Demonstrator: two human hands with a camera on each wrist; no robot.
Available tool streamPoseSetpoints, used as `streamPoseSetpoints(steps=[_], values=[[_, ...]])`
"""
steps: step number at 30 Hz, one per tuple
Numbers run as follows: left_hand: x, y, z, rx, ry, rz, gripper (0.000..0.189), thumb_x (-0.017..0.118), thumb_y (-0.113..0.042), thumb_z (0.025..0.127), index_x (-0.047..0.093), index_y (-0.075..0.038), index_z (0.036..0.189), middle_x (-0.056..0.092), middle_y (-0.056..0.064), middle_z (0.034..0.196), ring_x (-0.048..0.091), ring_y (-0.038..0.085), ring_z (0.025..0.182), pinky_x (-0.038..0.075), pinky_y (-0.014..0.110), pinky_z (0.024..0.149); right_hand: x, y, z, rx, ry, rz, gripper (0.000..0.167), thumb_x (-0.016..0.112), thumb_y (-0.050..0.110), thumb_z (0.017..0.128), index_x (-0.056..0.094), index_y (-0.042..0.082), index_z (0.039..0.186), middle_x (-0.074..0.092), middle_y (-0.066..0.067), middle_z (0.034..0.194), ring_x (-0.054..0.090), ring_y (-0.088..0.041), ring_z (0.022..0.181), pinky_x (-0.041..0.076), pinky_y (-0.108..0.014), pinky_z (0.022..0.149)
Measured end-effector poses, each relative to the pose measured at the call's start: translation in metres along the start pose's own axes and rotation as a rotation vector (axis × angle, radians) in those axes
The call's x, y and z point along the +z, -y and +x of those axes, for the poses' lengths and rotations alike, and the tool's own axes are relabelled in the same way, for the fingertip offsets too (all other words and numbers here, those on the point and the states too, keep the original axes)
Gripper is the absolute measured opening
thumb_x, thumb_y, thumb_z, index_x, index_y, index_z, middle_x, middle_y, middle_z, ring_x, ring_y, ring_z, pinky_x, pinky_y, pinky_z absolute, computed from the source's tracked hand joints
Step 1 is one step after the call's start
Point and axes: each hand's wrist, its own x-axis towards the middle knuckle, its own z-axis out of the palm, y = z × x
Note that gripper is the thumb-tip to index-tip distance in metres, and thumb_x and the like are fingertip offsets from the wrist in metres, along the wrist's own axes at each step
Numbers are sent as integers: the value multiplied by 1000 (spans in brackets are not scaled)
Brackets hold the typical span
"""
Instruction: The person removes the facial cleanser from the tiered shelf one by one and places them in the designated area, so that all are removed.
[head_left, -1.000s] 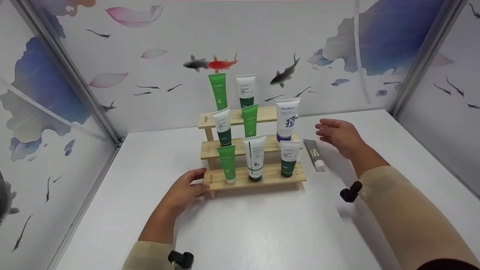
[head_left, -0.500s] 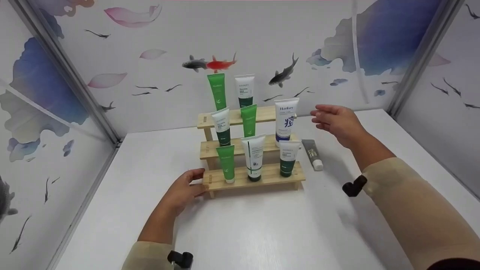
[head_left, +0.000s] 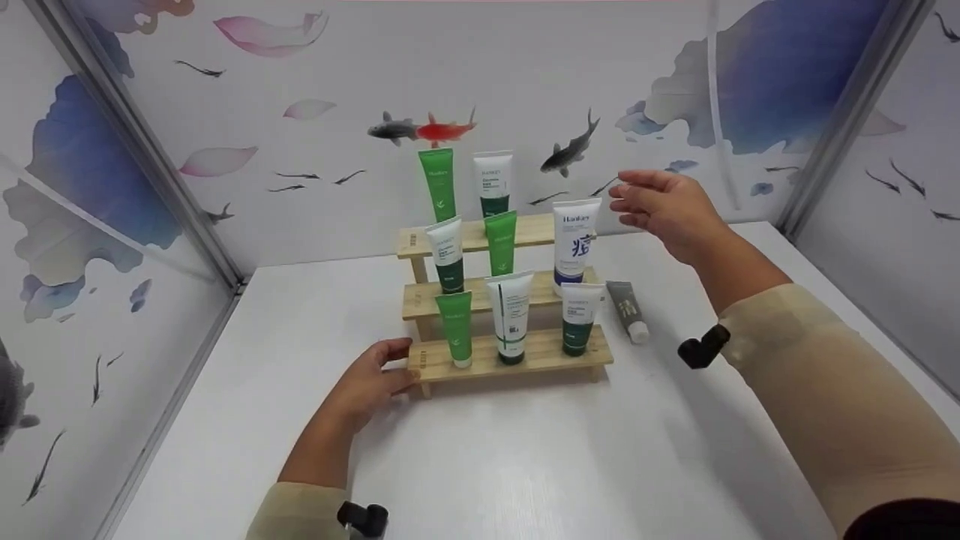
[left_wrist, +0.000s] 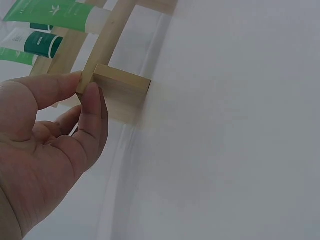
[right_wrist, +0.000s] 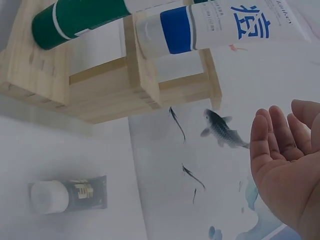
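Note:
A three-step wooden rack (head_left: 540, 366) bears upright squeeze tubes. My left hand (head_left: 371, 384) pinches the left end of its lowest step between thumb and fingers, as the left wrist view shows. My right hand (head_left: 667, 214) hangs in the air with nothing in it, fingers loosely bent, just right of the white and blue tube (head_left: 576, 236) on the middle step. A green tube (head_left: 455, 330), a white tube (head_left: 511, 319) and a white and dark green tube (head_left: 579, 319) stand on the lowest step.
A grey tube with a white cap (head_left: 626, 311) lies on the white table (head_left: 525, 457), right of the rack. On the top step stand a green tube (head_left: 439, 184) and a white and dark green one (head_left: 493, 180). Walls printed with fish enclose the table.
My right hand has risen, from near the grey tube to beside the top of the white and blue tube. The left hand keeps its grip on the rack, and the tubes stay put.

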Motion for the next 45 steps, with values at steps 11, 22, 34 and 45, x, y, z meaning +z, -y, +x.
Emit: streamPoseSetpoints(steps=[11, 22, 34, 45], values=[[0, -2, 1, -7, 2, 19, 62, 70, -7, 97, 50, -11, 156, 51, 11, 160, 66, 25, 129, 60, 36, 101, 26, 36, 5, -31, 32, 27, 47, 74, 24, 102, 62, 11, 146, 73, -3, 130, 71, -21, 115, 62, -22, 93], [0, -2, 4, -19, -16, 12, 62, 72, -5, 97, 51, -11, 155, 52, 12, 159, 67, 26, 127, 60, 35, 101, 52, 69, 19, -37, 98, -21, 45, 75, 20, 101, 64, 12, 144, 68, -9, 141, 71, -21, 120, 62, -25, 96], [1, -1, 2, 1, -9, 27, 61, 71, -7, 96, 52, -11, 154, 53, 10, 159, 67, 25, 127, 60, 36, 101, 88, 87, 36, -14, 183, -172, 41, 73, 24, 103, 64, 18, 143, 68, -3, 138, 68, -23, 122, 55, -35, 113], [0, -2, 2, 1, -3, 25, 62, 72, -7, 96, 53, -12, 154, 54, 9, 159, 66, 24, 128, 59, 38, 104, 115, 94, 41, 44, 248, -309, 40, 73, 24, 103, 66, 23, 142, 66, -4, 141, 66, -24, 127, 54, -35, 114]])
